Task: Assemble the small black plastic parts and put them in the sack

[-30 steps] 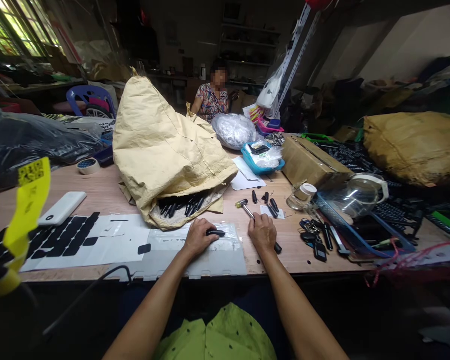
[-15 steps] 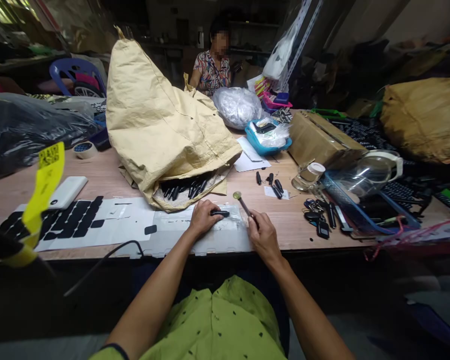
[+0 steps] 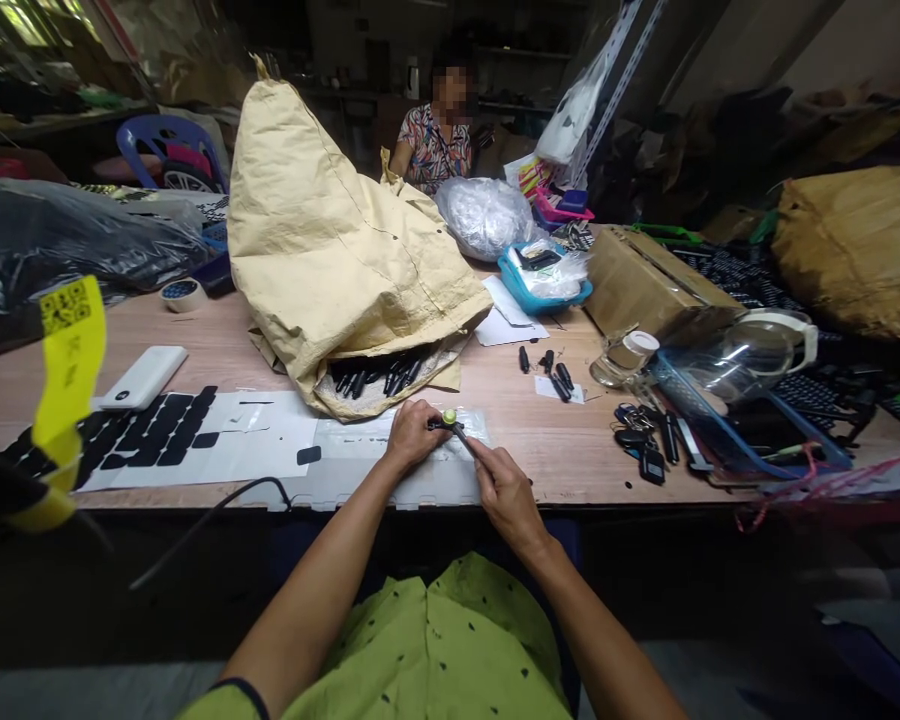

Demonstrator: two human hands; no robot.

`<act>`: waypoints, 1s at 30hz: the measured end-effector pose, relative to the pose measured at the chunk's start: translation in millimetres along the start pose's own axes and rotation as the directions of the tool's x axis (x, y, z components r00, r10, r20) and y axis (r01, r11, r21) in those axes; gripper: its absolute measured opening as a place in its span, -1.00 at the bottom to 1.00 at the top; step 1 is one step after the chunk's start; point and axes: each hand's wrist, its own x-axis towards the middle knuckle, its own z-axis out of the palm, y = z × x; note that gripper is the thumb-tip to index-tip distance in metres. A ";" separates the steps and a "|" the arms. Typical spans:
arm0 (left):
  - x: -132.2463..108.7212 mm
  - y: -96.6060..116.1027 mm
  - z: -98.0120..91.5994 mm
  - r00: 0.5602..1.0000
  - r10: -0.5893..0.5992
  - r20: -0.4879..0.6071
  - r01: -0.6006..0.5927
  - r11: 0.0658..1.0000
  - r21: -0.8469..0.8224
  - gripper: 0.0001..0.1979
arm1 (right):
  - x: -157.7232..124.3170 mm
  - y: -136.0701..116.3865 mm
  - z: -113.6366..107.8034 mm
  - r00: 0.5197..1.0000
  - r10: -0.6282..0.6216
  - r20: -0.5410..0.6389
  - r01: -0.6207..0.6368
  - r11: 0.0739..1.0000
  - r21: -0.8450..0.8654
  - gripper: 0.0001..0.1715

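Note:
My left hand (image 3: 411,436) is closed on a small black cylindrical piece (image 3: 435,424), holding it down on a clear plastic-covered pad (image 3: 427,483) at the table's front edge. In my right hand (image 3: 505,490) is the dark handle of a small hammer (image 3: 461,434). Its round yellow-green head is at the end of the black piece, close to my left fingers; whether they touch, I cannot tell. Just beyond my left hand, black pieces (image 3: 401,375) of a similar kind show in the mouth of a large tan paper sack (image 3: 352,240).
Left lies a white sheet (image 3: 270,425) with black stickers, near a white power bank (image 3: 146,377). Keys (image 3: 634,425), a blue basket (image 3: 750,440), a glass mug (image 3: 622,358) and a cardboard box (image 3: 656,285) stand right. Another person (image 3: 435,140) sits across the table.
My right hand has moved left, bringing the hammer head down onto or next to the black piece. My left hand stays on the piece. The view has shifted slightly.

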 end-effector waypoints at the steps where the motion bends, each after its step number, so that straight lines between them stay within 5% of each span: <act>1: 0.0 -0.2 0.3 1.000 0.001 -0.005 -0.001 1.000 -0.004 -0.86 | -0.4 0.7 -0.4 1.000 0.002 -0.001 -0.002 1.000 -0.003 -0.53; 13: -0.1 -2.3 2.2 0.999 0.015 -0.030 -0.016 1.000 -0.027 -0.88 | 0.1 18.0 -8.2 0.998 0.031 -0.047 -0.031 0.999 -0.015 -0.56; 17: -0.8 -1.9 1.0 0.999 0.017 -0.027 -0.018 0.999 -0.028 -0.88 | 23.4 38.8 -13.8 0.988 0.059 -0.145 -0.088 0.976 -0.199 -0.56; 23: -3.0 -3.6 0.4 0.999 0.035 -0.008 -0.035 0.999 -0.024 -0.88 | 67.4 72.0 -15.5 0.979 0.118 -0.168 -0.194 0.797 -0.572 -0.61; 30: -2.6 -3.7 -7.1 0.998 0.057 0.029 -0.055 0.998 -0.042 -0.88 | 77.5 72.7 -2.8 0.980 0.081 -0.182 -0.185 0.707 -0.683 -0.63</act>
